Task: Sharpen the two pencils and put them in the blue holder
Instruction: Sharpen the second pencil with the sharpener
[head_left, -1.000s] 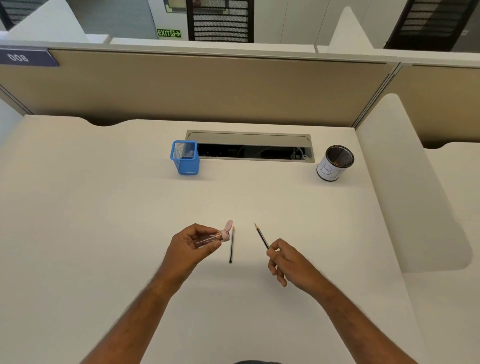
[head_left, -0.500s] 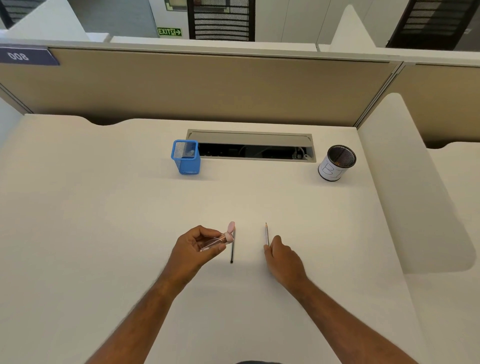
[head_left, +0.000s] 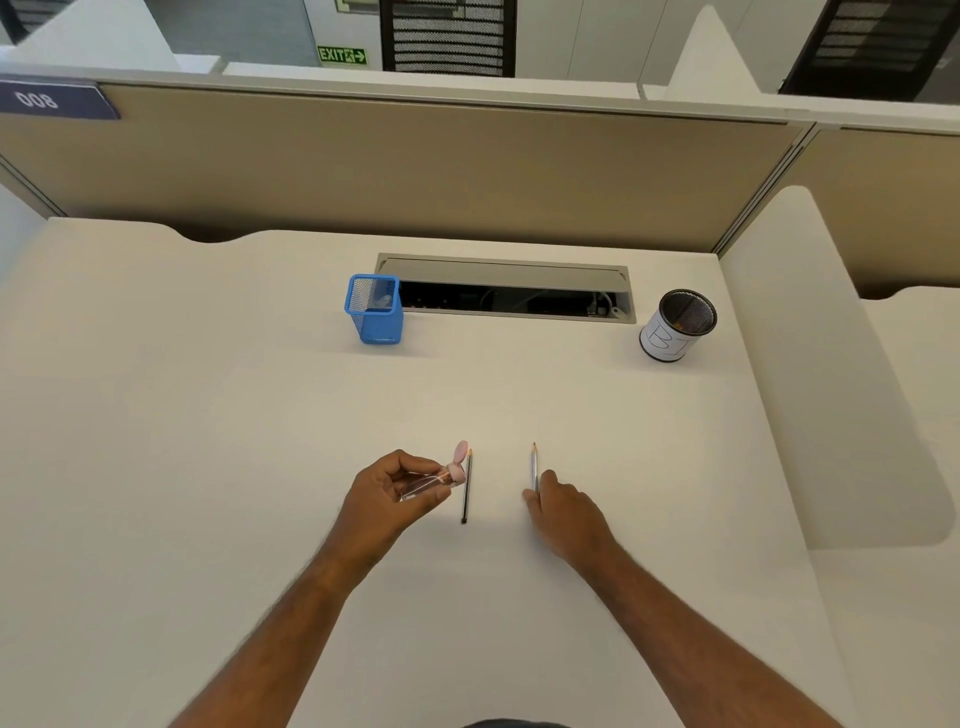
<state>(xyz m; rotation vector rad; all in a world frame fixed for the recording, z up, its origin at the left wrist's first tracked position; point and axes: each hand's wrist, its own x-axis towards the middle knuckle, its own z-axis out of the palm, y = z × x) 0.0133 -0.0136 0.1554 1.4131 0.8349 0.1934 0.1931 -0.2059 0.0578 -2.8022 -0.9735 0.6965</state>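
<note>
My left hand (head_left: 392, 493) grips a clear tube-shaped sharpener (head_left: 431, 482) with a pink cap, held just above the white desk (head_left: 208, 441). A dark pencil (head_left: 466, 488) lies on the desk right beside the sharpener's cap, tip pointing away from me. A second, grey pencil (head_left: 534, 465) lies parallel to it further right, tip also away. My right hand (head_left: 563, 512) rests on the desk with thumb and fingertips closed round this pencil's rear end, which it hides. The blue mesh holder (head_left: 375, 312) stands upright at the back, left of centre.
A black mesh cup with a white paper label (head_left: 675, 327) stands at the back right. An open cable tray (head_left: 511, 291) runs between the two holders. A tan partition wall (head_left: 415, 166) closes off the desk's far edge, and a white side panel (head_left: 810, 364) rises on the right.
My right hand lowered the grey pencil from a raised, tilted hold down flat onto the desk and now stays on its rear end. The left hand with the sharpener barely moved.
</note>
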